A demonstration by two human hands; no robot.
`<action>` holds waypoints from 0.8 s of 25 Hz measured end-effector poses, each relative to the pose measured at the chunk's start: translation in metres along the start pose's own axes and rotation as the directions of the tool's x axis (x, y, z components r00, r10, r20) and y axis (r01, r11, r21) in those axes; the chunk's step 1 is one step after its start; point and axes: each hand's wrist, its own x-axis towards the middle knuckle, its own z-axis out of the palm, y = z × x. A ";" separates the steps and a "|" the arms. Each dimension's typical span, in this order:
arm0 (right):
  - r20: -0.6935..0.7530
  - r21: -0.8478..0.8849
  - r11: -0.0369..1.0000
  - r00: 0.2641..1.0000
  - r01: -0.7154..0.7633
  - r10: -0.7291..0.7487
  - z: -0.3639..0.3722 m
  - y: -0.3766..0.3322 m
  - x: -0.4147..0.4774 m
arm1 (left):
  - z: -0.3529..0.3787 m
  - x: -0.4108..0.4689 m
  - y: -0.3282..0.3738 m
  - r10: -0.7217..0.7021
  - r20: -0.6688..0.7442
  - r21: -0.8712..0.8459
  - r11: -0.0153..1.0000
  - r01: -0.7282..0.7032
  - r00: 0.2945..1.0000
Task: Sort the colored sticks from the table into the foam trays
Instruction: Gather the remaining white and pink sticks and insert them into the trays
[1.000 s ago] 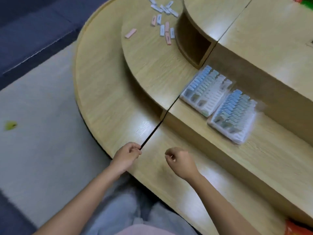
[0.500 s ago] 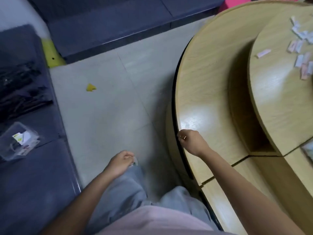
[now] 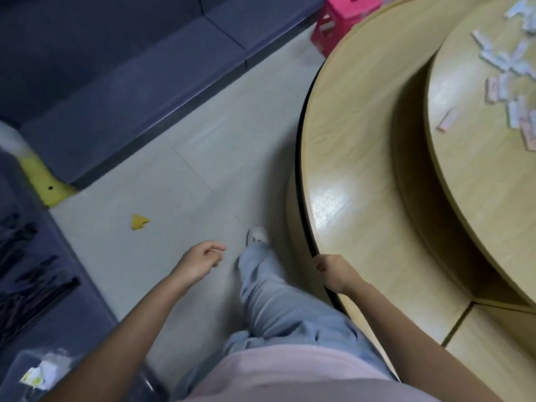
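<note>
Sticks (image 3: pixel 506 79) in pale blue, white and pink lie scattered on the raised upper tier of the round wooden surface (image 3: pixel 362 158), far to the right and blurred. One pink stick (image 3: pixel 448 123) lies apart from the heap, nearer the tier's curved edge. Both hands are well apart from them.

The right hand (image 3: pixel 333 271) is at the dark rim of the lower tier, its fingers curled into a loose fist. Whether it pinches anything, or touches the rim, cannot be told. The left hand (image 3: pixel 200 264) hangs over the floor (image 3: pixel 179 175) beside a jeans leg (image 3: pixel 266 294), with its fingers slack and lightly curled and nothing visible in them.

A pale shoe (image 3: pixel 256 235) shows at the end of that leg, near the surface's base. A yellow scrap (image 3: pixel 139 221) lies on the floor tiles. A pink stool (image 3: pixel 345 21) stands behind the surface at the top. Dark blue cushions (image 3: pixel 121 91) run along the left, and a clear plastic box (image 3: pixel 43 372) sits at the bottom left corner.
</note>
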 end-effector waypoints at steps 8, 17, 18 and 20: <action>0.012 -0.043 0.996 0.997 0.078 -0.077 -0.179 -0.079 0.193 | -0.115 0.142 0.092 -0.063 -0.042 0.280 0.957 0.073 0.997; -0.123 0.087 0.993 0.988 -0.082 0.093 -0.304 -0.090 0.334 | -0.211 0.325 0.225 -0.041 0.066 0.364 0.931 0.015 0.997; -0.137 0.139 0.980 0.977 -0.144 0.163 -0.309 -0.086 0.342 | -0.220 0.356 0.254 -0.003 0.103 0.419 0.907 -0.041 0.995; -0.149 0.263 0.930 0.942 -0.256 0.302 -0.319 -0.085 0.349 | -0.235 0.404 0.314 0.079 0.187 0.530 0.831 -0.168 0.979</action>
